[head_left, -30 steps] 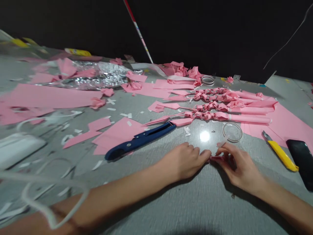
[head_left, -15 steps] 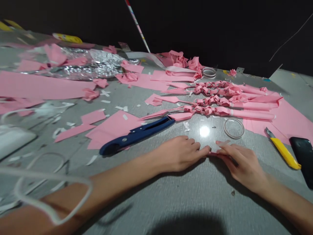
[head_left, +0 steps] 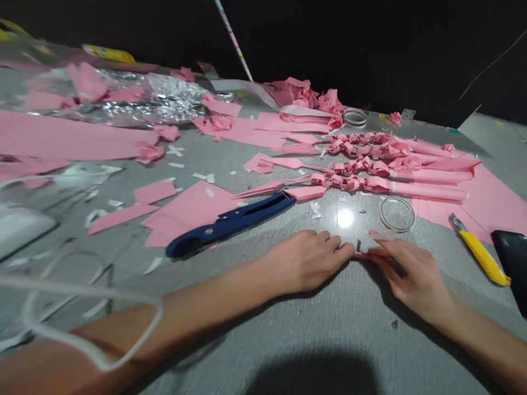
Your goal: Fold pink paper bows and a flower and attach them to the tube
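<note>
My left hand [head_left: 310, 262] lies palm down on the grey table, its fingers curled and its fingertips pressed on the left end of a narrow pink paper strip [head_left: 361, 255]. Across a small gap, my right hand [head_left: 415, 277] pinches the strip's other end. A small translucent piece, perhaps tape, [head_left: 386, 235] shows at my right fingertips; its exact hold is hard to see. Most of the strip is hidden under the fingers. Just beyond my left hand lies a dark blue tool with a rivet [head_left: 230, 224]. A tape ring [head_left: 396, 214] rests beyond my right hand.
Pink paper chains with rolled ends [head_left: 358, 181] lie across the back. To the right are a yellow utility knife [head_left: 483, 255] and a black phone [head_left: 513, 263]. Pink sheets [head_left: 197, 206], silver foil [head_left: 164, 99] and a white cable [head_left: 94, 285] are on the left.
The view has shifted slightly. Both hands keep their places at the pink strip, and a small dark bit now shows between them.
</note>
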`<control>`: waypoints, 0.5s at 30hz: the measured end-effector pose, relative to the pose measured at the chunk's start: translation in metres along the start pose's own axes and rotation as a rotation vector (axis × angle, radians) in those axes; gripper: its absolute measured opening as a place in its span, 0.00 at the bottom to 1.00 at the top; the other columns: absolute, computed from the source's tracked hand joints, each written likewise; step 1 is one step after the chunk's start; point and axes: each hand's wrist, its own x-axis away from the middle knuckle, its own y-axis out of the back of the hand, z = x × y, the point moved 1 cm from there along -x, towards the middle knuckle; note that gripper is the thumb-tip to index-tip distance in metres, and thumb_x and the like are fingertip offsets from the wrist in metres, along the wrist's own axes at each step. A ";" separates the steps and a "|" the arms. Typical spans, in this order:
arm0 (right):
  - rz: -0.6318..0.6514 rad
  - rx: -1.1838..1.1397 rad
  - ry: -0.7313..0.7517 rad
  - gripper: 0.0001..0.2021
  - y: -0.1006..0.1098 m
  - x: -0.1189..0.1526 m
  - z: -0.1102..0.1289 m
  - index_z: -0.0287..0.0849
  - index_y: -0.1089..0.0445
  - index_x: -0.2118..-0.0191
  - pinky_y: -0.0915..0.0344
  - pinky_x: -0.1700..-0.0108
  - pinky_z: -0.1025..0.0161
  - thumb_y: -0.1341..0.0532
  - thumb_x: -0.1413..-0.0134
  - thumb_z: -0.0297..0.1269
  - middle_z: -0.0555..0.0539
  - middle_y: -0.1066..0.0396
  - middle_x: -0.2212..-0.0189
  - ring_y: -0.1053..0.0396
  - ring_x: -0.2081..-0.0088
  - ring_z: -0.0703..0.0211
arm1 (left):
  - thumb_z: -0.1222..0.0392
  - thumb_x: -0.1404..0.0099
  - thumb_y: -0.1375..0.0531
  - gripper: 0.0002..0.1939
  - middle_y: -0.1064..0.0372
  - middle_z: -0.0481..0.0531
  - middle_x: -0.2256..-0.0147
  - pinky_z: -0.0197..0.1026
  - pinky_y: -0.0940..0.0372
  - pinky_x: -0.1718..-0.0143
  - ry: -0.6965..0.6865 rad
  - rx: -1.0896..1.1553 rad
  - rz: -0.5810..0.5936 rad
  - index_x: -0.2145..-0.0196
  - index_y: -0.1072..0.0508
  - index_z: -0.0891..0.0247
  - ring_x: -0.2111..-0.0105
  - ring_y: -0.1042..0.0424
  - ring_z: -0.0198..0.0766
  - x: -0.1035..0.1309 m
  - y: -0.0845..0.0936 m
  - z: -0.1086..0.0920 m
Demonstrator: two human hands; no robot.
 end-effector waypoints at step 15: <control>-0.078 -0.101 -0.062 0.24 -0.005 0.000 -0.005 0.54 0.31 0.33 0.22 0.59 0.55 0.36 0.30 0.27 0.50 0.15 0.61 0.17 0.62 0.52 | 0.69 0.24 0.47 0.19 0.24 0.49 0.69 0.45 0.42 0.74 -0.139 -0.100 -0.430 0.38 0.36 0.67 0.72 0.27 0.42 0.008 -0.014 0.013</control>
